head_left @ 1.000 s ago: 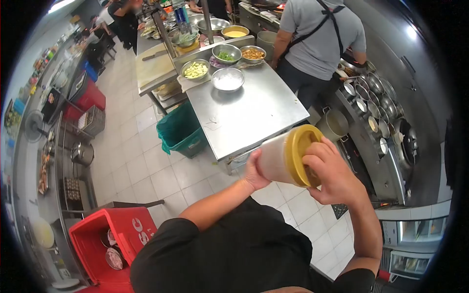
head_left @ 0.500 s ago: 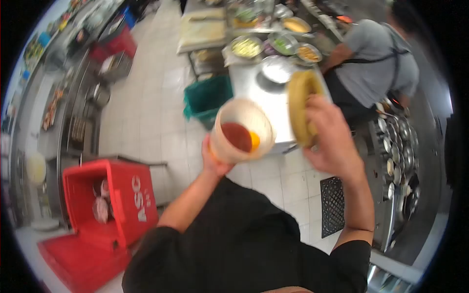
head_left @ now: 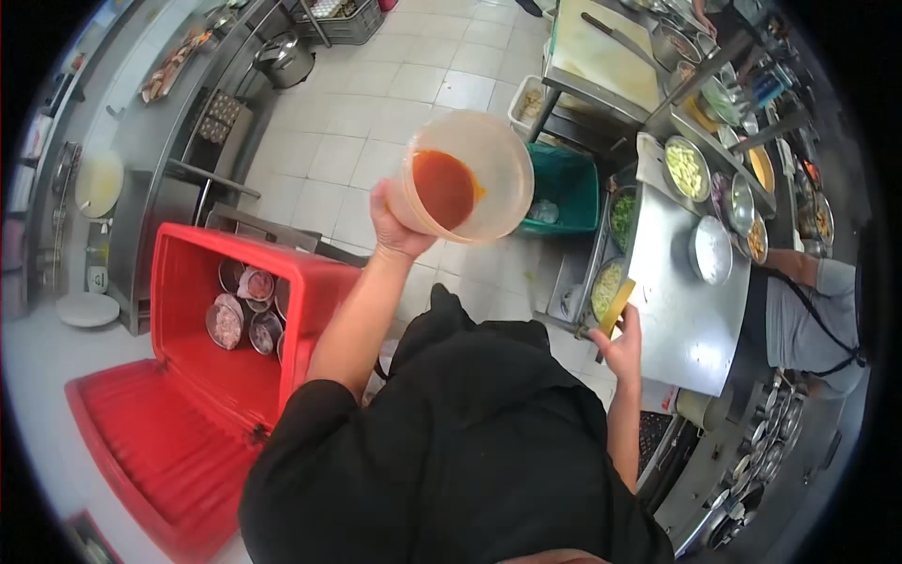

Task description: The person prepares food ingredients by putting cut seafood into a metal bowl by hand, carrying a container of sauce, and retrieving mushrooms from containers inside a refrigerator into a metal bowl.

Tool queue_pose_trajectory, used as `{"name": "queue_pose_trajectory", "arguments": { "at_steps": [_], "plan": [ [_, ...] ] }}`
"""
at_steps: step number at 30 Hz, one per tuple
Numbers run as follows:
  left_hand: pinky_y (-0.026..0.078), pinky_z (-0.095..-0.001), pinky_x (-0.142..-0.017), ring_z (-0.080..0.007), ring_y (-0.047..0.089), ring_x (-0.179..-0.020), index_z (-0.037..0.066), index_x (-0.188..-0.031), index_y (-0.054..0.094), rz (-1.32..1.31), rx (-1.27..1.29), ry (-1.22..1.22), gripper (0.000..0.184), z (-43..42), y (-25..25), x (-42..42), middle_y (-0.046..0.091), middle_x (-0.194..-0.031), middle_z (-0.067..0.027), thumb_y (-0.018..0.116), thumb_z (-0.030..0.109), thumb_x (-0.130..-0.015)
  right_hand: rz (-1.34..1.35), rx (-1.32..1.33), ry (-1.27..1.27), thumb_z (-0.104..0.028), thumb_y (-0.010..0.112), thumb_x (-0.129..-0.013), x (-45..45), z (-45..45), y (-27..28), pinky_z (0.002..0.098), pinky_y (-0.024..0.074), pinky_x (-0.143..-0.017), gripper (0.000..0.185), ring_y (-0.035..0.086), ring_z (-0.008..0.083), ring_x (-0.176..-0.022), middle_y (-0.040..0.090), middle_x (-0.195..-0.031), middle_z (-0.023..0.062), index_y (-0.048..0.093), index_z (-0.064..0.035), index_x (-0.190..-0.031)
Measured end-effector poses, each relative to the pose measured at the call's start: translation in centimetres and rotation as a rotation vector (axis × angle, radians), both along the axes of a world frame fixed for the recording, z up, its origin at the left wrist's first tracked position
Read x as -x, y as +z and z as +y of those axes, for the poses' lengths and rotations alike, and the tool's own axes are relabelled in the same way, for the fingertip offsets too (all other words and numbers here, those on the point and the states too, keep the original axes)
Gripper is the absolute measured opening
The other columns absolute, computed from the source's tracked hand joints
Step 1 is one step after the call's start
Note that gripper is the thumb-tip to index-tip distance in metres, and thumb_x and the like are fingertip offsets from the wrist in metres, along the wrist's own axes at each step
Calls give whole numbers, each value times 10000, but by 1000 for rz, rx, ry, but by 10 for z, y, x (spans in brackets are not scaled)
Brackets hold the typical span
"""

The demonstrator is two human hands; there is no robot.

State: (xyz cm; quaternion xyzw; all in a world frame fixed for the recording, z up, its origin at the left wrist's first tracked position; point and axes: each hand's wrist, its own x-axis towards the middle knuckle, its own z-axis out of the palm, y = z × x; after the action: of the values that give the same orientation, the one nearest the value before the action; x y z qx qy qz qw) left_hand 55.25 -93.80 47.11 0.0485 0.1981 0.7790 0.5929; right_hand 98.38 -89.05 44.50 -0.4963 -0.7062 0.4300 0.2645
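My left hand [head_left: 399, 224] grips a translucent plastic tub [head_left: 503, 174] from below and the side. The tub tilts toward me, and red-orange sauce [head_left: 444, 191] lies in its bottom. Lower and to the right, my right hand [head_left: 620, 346] has closed fingers on a yellow lid [head_left: 616, 307], seen nearly edge-on. That hand is beside a pulled-out drawer [head_left: 567, 324] under the steel table; whether it also touches the drawer's edge I cannot tell. In the drawer are a container of chopped greens [head_left: 622, 218] and one of pale shreds [head_left: 607, 288].
A steel table [head_left: 691, 324] bears a metal bowl [head_left: 711, 250] and a bowl of pale cut pieces [head_left: 686, 171]. A green bin [head_left: 581, 183] stands by it. At left is an open red cooler [head_left: 272, 246] with several containers inside. A co-worker [head_left: 813, 315] stands at right.
My view has turned, and the table now lies farther right. The yellow lid has come down from in front of me to the drawer, which now shows pulled out. The tub stays in my left hand.
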Motion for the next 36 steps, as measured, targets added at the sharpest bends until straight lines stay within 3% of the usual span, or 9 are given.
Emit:
{"name": "queue_pose_trajectory", "arguments": {
  "at_steps": [3,9,12,14,17,23,27,30,36],
  "plan": [
    [383,-527,-1089,-320,482,-1285,97,-1371,503,22,-4,54,833,30,-7,56,514,-1395,-104,645,635,-750,-80,163,-41,-35,837,-634,30,15,-14,399,501,-922,709,618,294,-1052,591,-1110,160,474,20,-1240],
    [375,-521,-1088,-295,476,-1289,128,-1365,516,0,-77,88,760,110,-18,133,542,-1363,-88,648,580,-768,-170,85,0,-100,862,-619,89,98,-41,406,499,-919,732,611,322,-1055,577,-1149,182,479,25,-1231],
    [364,-533,-1093,-295,451,-1312,128,-1384,501,-36,28,140,776,151,-40,166,521,-1392,-66,646,574,-765,-159,-11,26,-168,880,-613,125,158,-52,416,477,-952,765,592,352,-1081,573,-1158,185,486,22,-1240],
    [353,-579,-1085,-317,429,-1329,144,-1404,485,-2,16,98,796,185,-35,182,494,-1421,-52,637,585,-759,-230,2,0,-211,871,-630,158,200,-36,403,467,-968,747,573,370,-1114,556,-1186,192,495,18,-1234],
    [311,-677,-1069,-388,368,-1366,207,-1477,375,80,84,143,906,237,-13,202,378,-1508,-115,643,620,-716,-170,18,99,-227,856,-648,206,268,-11,408,455,-977,730,551,379,-1158,536,-1231,198,495,9,-1237],
    [365,-649,-1022,-378,387,-1343,190,-1453,388,124,55,118,901,342,-2,273,408,-1472,-119,663,614,-707,-214,-110,148,-234,853,-644,280,374,15,432,463,-969,713,541,417,-1158,531,-1241,207,499,6,-1215],
    [370,-651,-1019,-385,396,-1337,190,-1449,394,137,24,46,884,422,-3,324,413,-1468,-119,648,619,-719,-217,-193,26,-231,845,-642,317,422,9,436,464,-971,705,540,422,-1162,534,-1247,211,508,9,-1212],
    [370,-656,-1019,-392,408,-1329,186,-1435,417,145,14,-29,852,493,-8,369,426,-1461,-118,625,625,-735,-479,-368,-247,-279,826,-646,340,449,-7,466,429,-968,683,532,385,-1155,551,-1214,192,533,-24,-1209],
    [366,-666,-1015,-400,433,-1314,170,-1393,474,162,-13,-139,749,629,8,434,472,-1431,-118,558,614,-795,-635,-488,-596,-272,789,-645,355,510,-42,504,449,-888,678,552,382,-1095,569,-1149,171,543,-50,-1237]
  ]
}}
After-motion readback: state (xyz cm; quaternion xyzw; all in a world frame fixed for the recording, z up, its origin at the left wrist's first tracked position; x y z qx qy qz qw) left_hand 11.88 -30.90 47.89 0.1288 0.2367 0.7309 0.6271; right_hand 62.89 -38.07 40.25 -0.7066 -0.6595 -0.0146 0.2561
